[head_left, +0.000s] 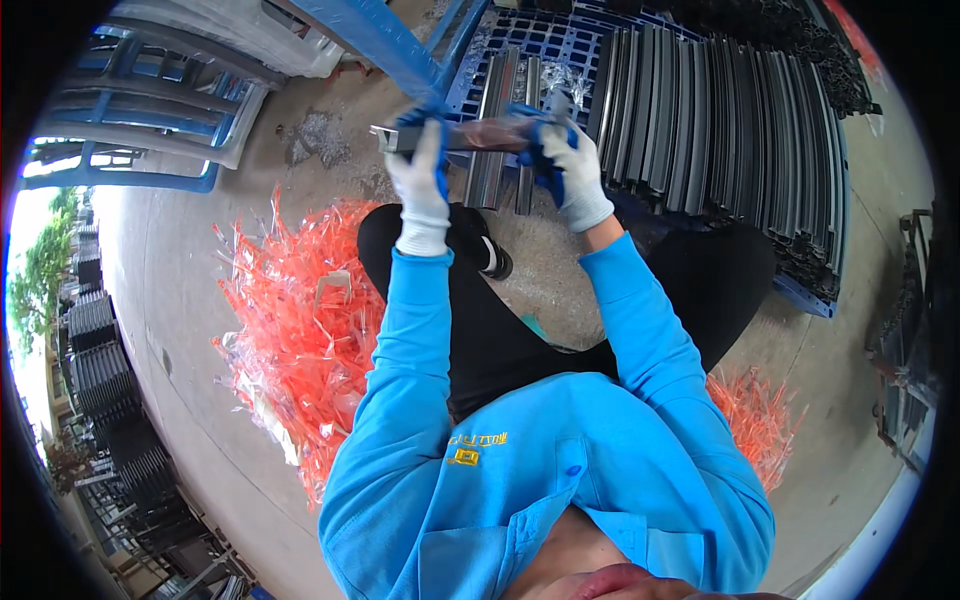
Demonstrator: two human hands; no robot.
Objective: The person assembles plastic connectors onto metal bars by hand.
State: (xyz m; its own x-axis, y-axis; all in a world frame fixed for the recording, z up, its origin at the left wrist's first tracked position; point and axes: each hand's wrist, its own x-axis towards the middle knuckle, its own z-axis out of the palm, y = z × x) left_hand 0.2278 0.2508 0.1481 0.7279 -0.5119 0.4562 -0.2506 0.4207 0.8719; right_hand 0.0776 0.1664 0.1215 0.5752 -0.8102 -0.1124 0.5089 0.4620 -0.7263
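Dark channel profile (488, 135), upper centre of frame, lying crosswise between gloved left hand (420, 165) and gloved right hand (570, 170), fingers of both grasping it near its ends. Beyond, upper right: long dark profiles (710, 120) in close rows on blue pallet (822, 303); left of centre, heaped orange-red plastic film (300, 330) on concrete floor (165, 260).

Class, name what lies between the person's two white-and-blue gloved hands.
A dark, straight, metal-looking bar spans from the left hand to the right hand, shown in the head view.
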